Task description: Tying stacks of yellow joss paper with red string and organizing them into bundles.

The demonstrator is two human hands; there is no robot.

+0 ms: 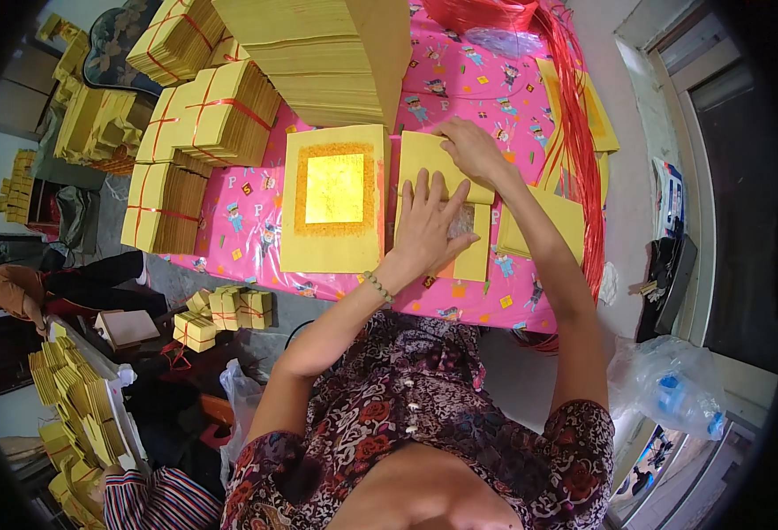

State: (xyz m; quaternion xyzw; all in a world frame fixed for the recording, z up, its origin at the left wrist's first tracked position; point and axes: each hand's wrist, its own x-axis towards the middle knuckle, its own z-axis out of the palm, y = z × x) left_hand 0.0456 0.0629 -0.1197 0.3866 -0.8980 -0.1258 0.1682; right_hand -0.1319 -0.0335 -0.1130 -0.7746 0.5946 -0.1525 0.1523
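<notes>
My left hand [430, 221] lies with fingers spread on a folded sheet of yellow paper [424, 152], pressing down near its fold. A beaded bracelet [377, 288] is on that wrist. My right hand [472, 152] is closed at the far right corner of the same sheet, fingers bent over its edge. The part of the sheet nearer to me shows a silvery patch [462, 223], partly under my left hand. Just left of it lies a pile of yellow paper [296, 243], its top sheet bearing a shiny gold square [334, 189] with an orange border.
A tall stack of yellow paper [318, 71] stands behind. Bundles tied with red ribbon [221, 115] line the left of the pink patterned tablecloth [243, 238]. Red strips [574, 115] hang down the right, beside loose yellow sheets [543, 225]. Other people [164, 503] are at the left.
</notes>
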